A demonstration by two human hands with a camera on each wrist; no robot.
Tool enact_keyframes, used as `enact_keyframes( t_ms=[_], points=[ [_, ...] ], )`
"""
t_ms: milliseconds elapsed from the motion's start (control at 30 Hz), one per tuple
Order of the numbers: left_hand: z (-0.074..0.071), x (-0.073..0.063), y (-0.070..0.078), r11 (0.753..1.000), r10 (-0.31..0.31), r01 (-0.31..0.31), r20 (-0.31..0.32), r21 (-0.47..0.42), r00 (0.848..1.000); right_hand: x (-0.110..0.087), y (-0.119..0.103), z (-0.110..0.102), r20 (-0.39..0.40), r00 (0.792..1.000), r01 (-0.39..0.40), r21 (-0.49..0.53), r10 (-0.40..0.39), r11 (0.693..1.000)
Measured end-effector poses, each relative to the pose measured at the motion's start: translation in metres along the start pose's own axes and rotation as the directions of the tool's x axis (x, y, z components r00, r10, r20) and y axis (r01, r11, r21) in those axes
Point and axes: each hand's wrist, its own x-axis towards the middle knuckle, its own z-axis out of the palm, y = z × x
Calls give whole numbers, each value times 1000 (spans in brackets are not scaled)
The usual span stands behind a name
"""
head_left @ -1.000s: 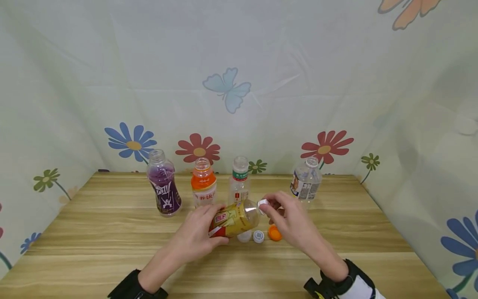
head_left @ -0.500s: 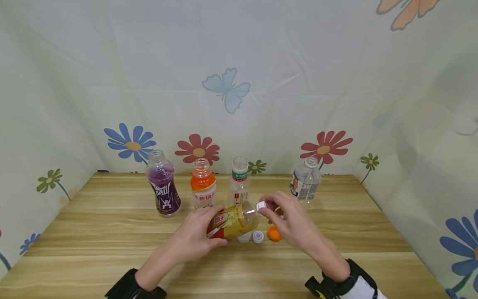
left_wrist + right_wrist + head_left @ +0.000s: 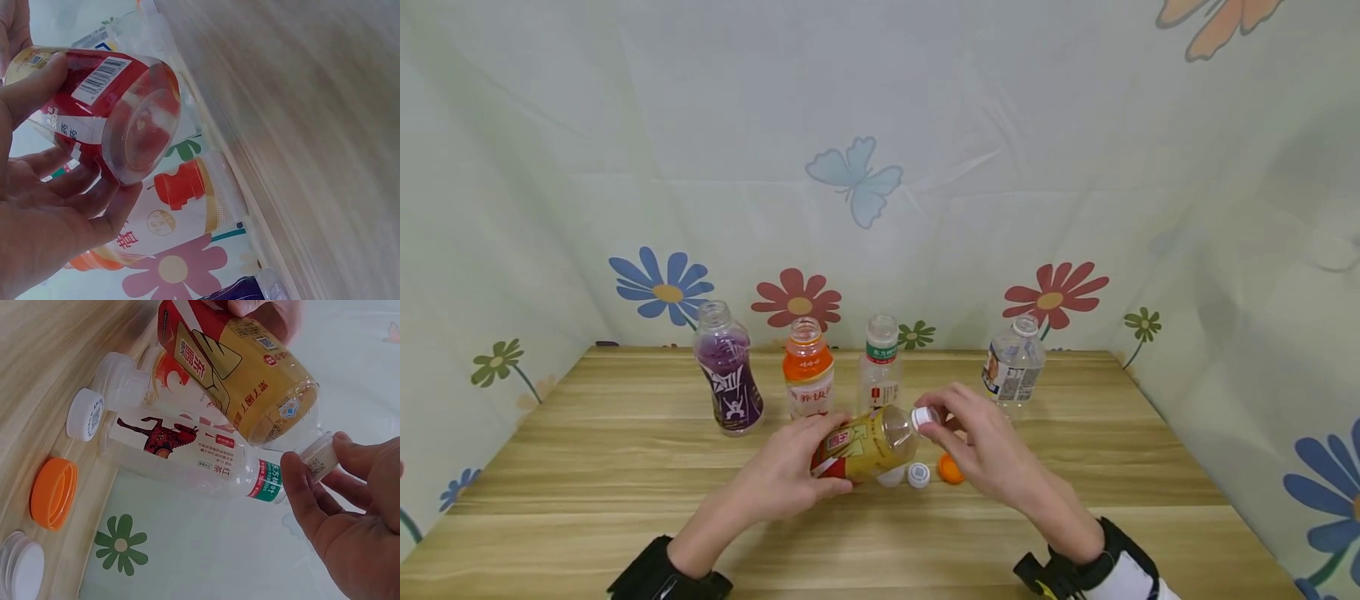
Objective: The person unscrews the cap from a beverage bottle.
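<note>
My left hand grips a plastic drink bottle with a gold and red label around its body. The bottle lies tilted above the table, its neck towards the right. Its base faces the left wrist camera. At the neck, my right hand pinches a white cap between thumb and fingers. In the right wrist view the cap sits at the bottle's mouth; how far it is screwed on cannot be told. Below the bottle lie a white cap and an orange cap.
Uncapped bottles stand along the back: a purple one, an orange-and-white one, a clear one with a green band and a clear one. A translucent cap is partly hidden. Printed cloth hangs behind the wooden table.
The bottle and my left hand have shifted slightly left. The cap has come a little lower and left with my right fingers, which have changed position on it. The standing bottles stay put.
</note>
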Motion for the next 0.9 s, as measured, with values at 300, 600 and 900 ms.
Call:
enact_keyframes(
  t_ms=[300,600,900],
  points=[
    [0,0,0,1000,24,-24,6,1,1000,1,6,-3,37,996,77,33,-78,996],
    [0,0,-2,1000,28,-28,35,-2,999,1,12,-3,22,980,197,-6,-196,980],
    [1,1,-4,999,32,-32,16,-20,999,1,14,-2,26,999,41,87,-43,995]
  ],
)
